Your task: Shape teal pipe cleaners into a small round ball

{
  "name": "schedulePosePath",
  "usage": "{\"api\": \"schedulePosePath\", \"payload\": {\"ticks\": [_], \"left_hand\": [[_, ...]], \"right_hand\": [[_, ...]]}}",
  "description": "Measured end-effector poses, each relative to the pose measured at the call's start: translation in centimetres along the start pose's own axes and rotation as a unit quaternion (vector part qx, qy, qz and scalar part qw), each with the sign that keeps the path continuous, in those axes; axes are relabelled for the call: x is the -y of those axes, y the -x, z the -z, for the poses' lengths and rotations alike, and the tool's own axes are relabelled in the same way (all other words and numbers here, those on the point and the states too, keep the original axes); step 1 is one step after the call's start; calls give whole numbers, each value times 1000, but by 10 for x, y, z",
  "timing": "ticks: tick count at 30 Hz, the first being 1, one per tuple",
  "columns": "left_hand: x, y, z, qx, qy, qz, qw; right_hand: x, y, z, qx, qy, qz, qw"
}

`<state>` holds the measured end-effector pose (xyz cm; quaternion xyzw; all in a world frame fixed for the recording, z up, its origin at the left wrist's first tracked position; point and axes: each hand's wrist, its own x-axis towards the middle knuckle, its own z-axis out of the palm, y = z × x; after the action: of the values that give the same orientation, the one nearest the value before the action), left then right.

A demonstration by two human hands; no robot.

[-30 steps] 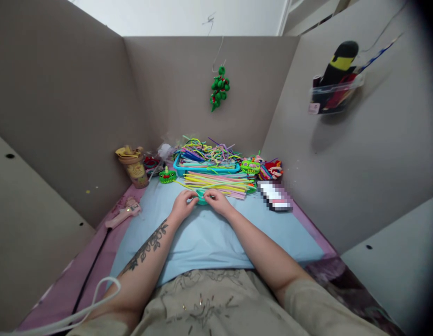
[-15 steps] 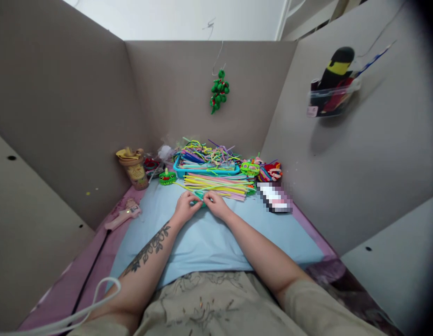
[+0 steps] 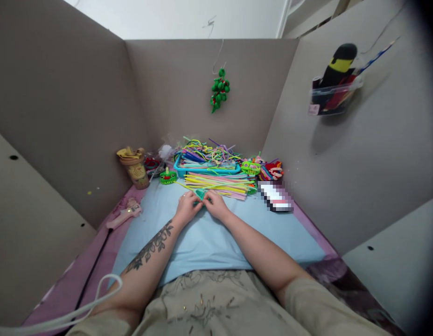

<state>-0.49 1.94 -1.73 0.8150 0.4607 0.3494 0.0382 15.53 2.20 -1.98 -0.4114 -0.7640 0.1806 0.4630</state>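
Both hands met at the far middle of the pale blue mat (image 3: 206, 238) that covered the pink tabletop (image 3: 73, 280). The left hand (image 3: 187, 207), on a forearm bearing a dark floral tattoo, and the right hand (image 3: 215, 205) lay close together, fingertips nearly touching, pinched from either side on a small teal pipe-cleaner piece (image 3: 201, 194) that showed only as a sliver between them; its shape could not be made out. That piece sat just in front of a loose heap of straight pastel pipe cleaners in yellow, pink and green (image 3: 219, 183), which lay on the mat's far edge. Behind the heap stood a turquoise plastic tray piled with tangled multicoloured pipe cleaners (image 3: 206, 161). A small green pipe-cleaner figure with a red spot (image 3: 167, 176) rested just left of the tray, and a lime-green looped figure (image 3: 250, 167) just right of it, beside a red and white fuzzy bundle (image 3: 271, 170). A tan cup with a yellowish lid (image 3: 134, 168) stood near the left cardboard wall, and a pink glue gun (image 3: 123, 213) lay on the pink surface, well to the left of the hands, its black cord (image 3: 92, 275) trailing toward the viewer. A green beaded ornament (image 3: 219, 89) hung on a wire hook from the back wall, and a clear plastic holder with a black and yellow tool (image 3: 333, 79) was fixed to the right wall.
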Motion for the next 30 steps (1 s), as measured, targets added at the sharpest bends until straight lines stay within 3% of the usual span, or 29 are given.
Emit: {"api": "schedulePosePath", "payload": {"ticks": [6,12,19,24,27,30], "left_hand": [[0,-1,1,9,0,-6,1000],[8,-1,4,-34,137,35,989],[15,-5,6,-41,309,146,939],[13,-5,5,-132,324,270,897],[11,-5,7,-87,346,310,881],[6,-5,9,-41,422,318,848]], "right_hand": [[-3,-3,-4,4,5,-16,1000],[-13,-5,9,17,-106,-27,994],[-15,-3,11,47,-141,-29,989],[-11,-4,8,1,-111,-34,993],[-10,-3,9,-30,-69,-19,997],[-9,-2,8,-43,-24,10,999]]}}
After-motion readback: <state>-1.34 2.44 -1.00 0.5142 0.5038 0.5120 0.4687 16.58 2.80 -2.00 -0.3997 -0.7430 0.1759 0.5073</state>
